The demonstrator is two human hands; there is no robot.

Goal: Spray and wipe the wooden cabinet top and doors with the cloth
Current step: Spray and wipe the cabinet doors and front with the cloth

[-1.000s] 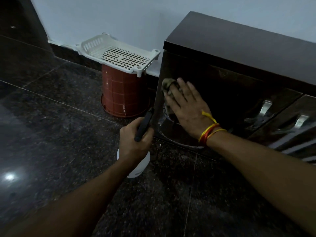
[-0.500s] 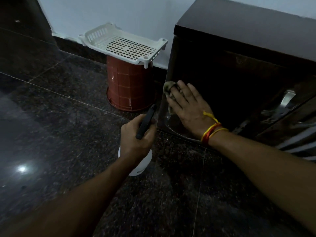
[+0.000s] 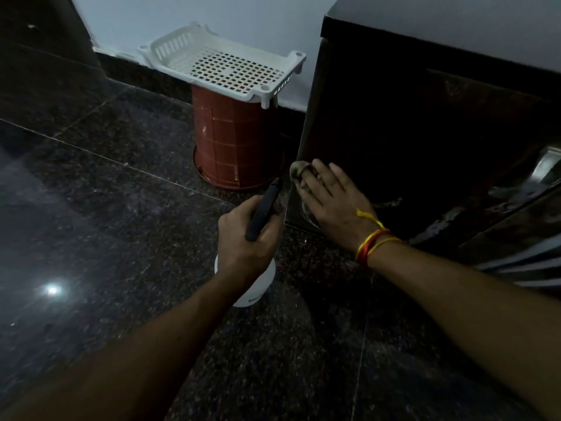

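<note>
A dark wooden cabinet stands at the right, its leftmost door facing me. My right hand presses a small greyish cloth flat against the lower left corner of that door, fingers spread straight; most of the cloth is hidden under the fingers. My left hand grips the black trigger head of a white spray bottle, held just left of the cabinet's bottom corner above the floor. A wet smear shows on the door near my right wrist.
A red-brown bucket stands upside down on the floor left of the cabinet, with a white plastic basket on it. Metal door handles show at the far right. Dark polished stone floor fills the rest.
My right hand and the cloth have slid down the door toward its lower left corner. The view has shifted, and the left hand keeps the bottle in about the same place.
</note>
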